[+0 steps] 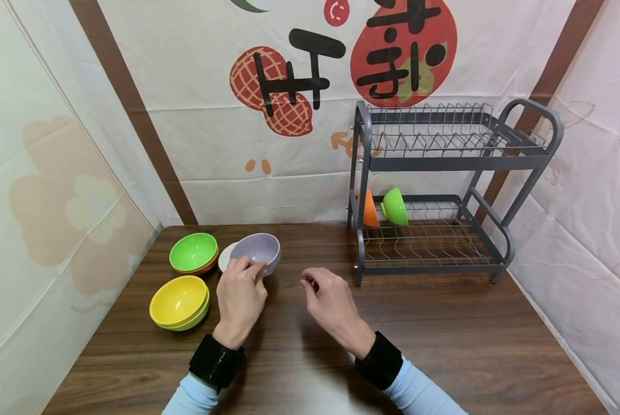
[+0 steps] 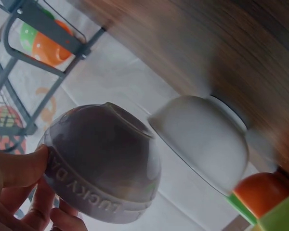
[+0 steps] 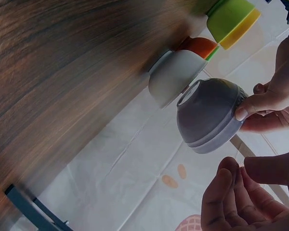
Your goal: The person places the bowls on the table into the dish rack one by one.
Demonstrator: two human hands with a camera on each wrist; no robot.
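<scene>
While the left hand (image 1: 241, 297) pinches the purple bowl (image 1: 260, 248), right hand (image 1: 334, 305) loosely curled, empty, two bowls (image 1: 395, 207) look done at 2 o'clock; white bowl (image 1: 225, 257), 9-o'clock stacks (image 1: 179, 301) to go.

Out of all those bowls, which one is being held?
The purple bowl, with lettering on its outside: the left hand pinches it near the rim. No hand touches the others, including the white bowl beside it.

From where I stand, the purple bowl (image 2: 108, 161) looks smooth and glossy apart from its raised lettering (image 2: 84, 193); the yellow bowl (image 1: 179, 300) shines too. The surface (image 1: 496, 328) is wood-grained with a soft sheen, the rack (image 1: 455, 164) matt metal, the wall hanging (image 1: 211, 150) creased cloth.
</scene>
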